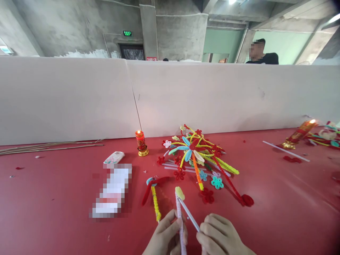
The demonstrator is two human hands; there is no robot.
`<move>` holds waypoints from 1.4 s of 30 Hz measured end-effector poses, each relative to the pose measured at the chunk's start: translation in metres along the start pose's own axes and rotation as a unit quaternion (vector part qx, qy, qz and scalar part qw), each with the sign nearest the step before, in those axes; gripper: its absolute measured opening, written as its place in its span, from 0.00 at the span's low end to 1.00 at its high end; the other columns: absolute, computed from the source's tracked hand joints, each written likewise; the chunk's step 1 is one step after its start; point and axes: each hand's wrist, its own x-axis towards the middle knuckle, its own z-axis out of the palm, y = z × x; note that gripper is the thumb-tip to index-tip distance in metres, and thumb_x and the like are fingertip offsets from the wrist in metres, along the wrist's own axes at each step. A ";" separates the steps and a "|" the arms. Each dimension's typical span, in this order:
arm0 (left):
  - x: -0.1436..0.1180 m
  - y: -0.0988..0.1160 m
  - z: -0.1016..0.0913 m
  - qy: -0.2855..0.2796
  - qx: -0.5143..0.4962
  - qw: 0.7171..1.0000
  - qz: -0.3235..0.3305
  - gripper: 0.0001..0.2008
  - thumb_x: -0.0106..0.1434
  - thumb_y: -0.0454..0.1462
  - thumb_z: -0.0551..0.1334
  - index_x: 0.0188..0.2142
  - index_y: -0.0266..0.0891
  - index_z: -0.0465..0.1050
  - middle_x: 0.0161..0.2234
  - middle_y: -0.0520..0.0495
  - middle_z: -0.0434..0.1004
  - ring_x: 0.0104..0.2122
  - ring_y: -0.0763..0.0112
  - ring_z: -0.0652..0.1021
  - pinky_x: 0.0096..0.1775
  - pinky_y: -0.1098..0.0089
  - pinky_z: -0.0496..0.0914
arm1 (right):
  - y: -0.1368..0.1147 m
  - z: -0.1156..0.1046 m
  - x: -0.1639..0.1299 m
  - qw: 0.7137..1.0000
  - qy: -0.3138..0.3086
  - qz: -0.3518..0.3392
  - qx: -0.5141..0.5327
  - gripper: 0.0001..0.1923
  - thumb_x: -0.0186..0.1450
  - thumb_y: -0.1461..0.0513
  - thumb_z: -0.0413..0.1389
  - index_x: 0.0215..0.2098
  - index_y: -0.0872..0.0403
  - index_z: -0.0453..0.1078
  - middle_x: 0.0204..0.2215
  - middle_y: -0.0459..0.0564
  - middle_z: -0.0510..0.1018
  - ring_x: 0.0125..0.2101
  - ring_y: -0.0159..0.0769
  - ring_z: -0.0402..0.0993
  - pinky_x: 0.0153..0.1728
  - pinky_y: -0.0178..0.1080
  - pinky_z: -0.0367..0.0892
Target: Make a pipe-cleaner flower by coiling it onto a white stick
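**Pink stem upright in the left hand, thin rod slanting in from the right**

We look down on a red counter [53,198] that fills the lower half of the frame, backed by a pale partition wall [212,95]. At centre lies a heap of pipe-cleaner flowers [198,156], and just left of it stands a small lit candle [141,143]. A separate red-and-yellow stem [154,198] lies on the counter a little left of our hands.

At the bottom centre, our left hand [166,238] has its fingers closed around a pink fuzzy stem [178,209]. Its long axis runs nearly straight up the frame, and a small yellow petal [180,193] sits at its top end, well above the fingers.

Our right hand [221,238] sits just beside the left, slightly lower right, fingers pinched shut on a thin pale rod [189,214]. The rod slants up and to the left, and its tip meets the pink stem just below the petal. So the two long pieces form a narrow V that closes at the top, the hands near each other at its base.

A second candle [299,134] lies tilted at the far right.
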 end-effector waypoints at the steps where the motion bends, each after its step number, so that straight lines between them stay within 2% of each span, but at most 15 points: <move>1: 0.001 0.000 -0.001 -0.004 -0.002 1.000 0.002 0.16 0.47 0.44 0.68 0.27 0.37 0.65 0.15 0.57 0.70 0.06 0.90 0.53 0.10 0.81 0.41 | 0.000 0.000 0.001 1.000 0.001 -0.007 -0.008 0.12 0.53 0.74 0.44 0.27 0.55 0.65 0.17 0.45 0.74 0.19 0.31 0.71 0.27 0.37 0.68; 10: -0.001 -0.003 -0.005 -0.024 -0.016 1.000 -0.006 0.13 0.51 0.42 0.65 0.28 0.38 0.64 0.15 0.57 0.69 0.06 0.89 0.52 0.11 0.80 0.43 | 0.001 0.001 0.005 0.999 0.012 -0.039 -0.018 0.15 0.58 0.73 0.44 0.23 0.54 0.67 0.19 0.44 0.75 0.20 0.30 0.69 0.28 0.35 0.67; 18: -0.001 -0.002 -0.003 -0.020 -0.024 0.999 -0.009 0.12 0.52 0.41 0.65 0.29 0.38 0.65 0.14 0.57 0.67 0.07 0.89 0.53 0.12 0.80 0.44 | -0.001 -0.001 0.013 0.999 -0.014 -0.009 0.045 0.18 0.59 0.74 0.42 0.20 0.54 0.67 0.16 0.44 0.69 0.18 0.28 0.63 0.23 0.31 0.66; 22: -0.004 0.002 0.000 -0.008 -0.031 0.999 -0.013 0.11 0.53 0.40 0.65 0.28 0.38 0.65 0.17 0.55 0.69 0.08 0.88 0.56 0.12 0.80 0.47 | 0.001 0.004 0.009 0.998 0.019 0.016 0.064 0.17 0.58 0.73 0.43 0.18 0.53 0.66 0.18 0.45 0.67 0.19 0.29 0.62 0.22 0.32 0.64; 24: -0.005 0.003 0.001 -0.001 -0.037 0.999 -0.009 0.11 0.52 0.40 0.65 0.28 0.38 0.65 0.17 0.55 0.70 0.08 0.88 0.57 0.12 0.80 0.48 | 0.003 0.007 0.005 0.995 0.037 0.043 0.085 0.16 0.57 0.73 0.44 0.17 0.53 0.65 0.19 0.46 0.66 0.20 0.30 0.62 0.21 0.32 0.62; 27: -0.006 0.006 0.003 0.004 -0.040 0.999 0.001 0.11 0.52 0.40 0.66 0.27 0.37 0.65 0.17 0.55 0.70 0.08 0.88 0.56 0.12 0.81 0.48 | 0.006 0.009 0.004 0.983 0.027 0.098 0.151 0.15 0.56 0.72 0.43 0.19 0.53 0.65 0.21 0.46 0.64 0.20 0.30 0.61 0.20 0.31 0.60; 31: -0.006 0.007 0.004 0.006 -0.046 0.999 0.002 0.11 0.51 0.40 0.66 0.27 0.38 0.65 0.17 0.56 0.69 0.08 0.89 0.55 0.12 0.81 0.47 | 0.009 0.004 0.004 0.955 0.011 0.150 0.257 0.12 0.59 0.70 0.44 0.28 0.53 0.67 0.22 0.46 0.65 0.19 0.28 0.63 0.19 0.30 0.62; 33: -0.005 0.007 0.004 0.001 -0.046 0.999 0.003 0.11 0.52 0.39 0.65 0.27 0.38 0.64 0.17 0.56 0.69 0.08 0.89 0.55 0.12 0.80 0.47 | 0.008 0.001 0.000 0.943 -0.029 0.196 0.267 0.10 0.61 0.68 0.46 0.36 0.53 0.66 0.25 0.48 0.69 0.23 0.31 0.68 0.25 0.32 0.67; 35: -0.005 0.007 0.003 -0.004 -0.045 0.999 0.006 0.10 0.52 0.39 0.65 0.27 0.38 0.64 0.17 0.56 0.69 0.09 0.88 0.55 0.12 0.80 0.47 | 0.006 -0.002 -0.005 0.932 -0.062 0.269 0.234 0.10 0.61 0.64 0.49 0.42 0.52 0.63 0.30 0.49 0.73 0.29 0.35 0.72 0.31 0.34 0.70; 38: -0.004 0.008 0.002 0.000 -0.046 0.999 0.008 0.10 0.52 0.39 0.65 0.28 0.38 0.64 0.18 0.55 0.69 0.09 0.88 0.56 0.13 0.80 0.46 | 0.002 -0.004 -0.010 0.908 -0.082 0.344 0.223 0.04 0.62 0.61 0.49 0.36 0.51 0.62 0.25 0.45 0.74 0.26 0.33 0.72 0.29 0.33 0.69; 40: -0.004 0.008 0.002 0.007 -0.047 0.999 0.008 0.11 0.52 0.39 0.65 0.28 0.37 0.64 0.18 0.56 0.69 0.09 0.89 0.56 0.13 0.80 0.46 | 0.002 -0.003 -0.010 0.897 -0.104 0.348 0.251 0.03 0.62 0.62 0.48 0.30 0.51 0.61 0.21 0.43 0.71 0.22 0.32 0.71 0.27 0.32 0.68; 42: -0.005 0.008 0.002 0.009 -0.046 0.999 0.009 0.11 0.52 0.39 0.65 0.28 0.37 0.64 0.18 0.56 0.69 0.09 0.89 0.56 0.13 0.80 0.46 | 0.003 -0.003 -0.008 0.892 -0.116 0.343 0.268 0.04 0.61 0.63 0.48 0.28 0.51 0.61 0.21 0.43 0.70 0.23 0.32 0.70 0.27 0.32 0.67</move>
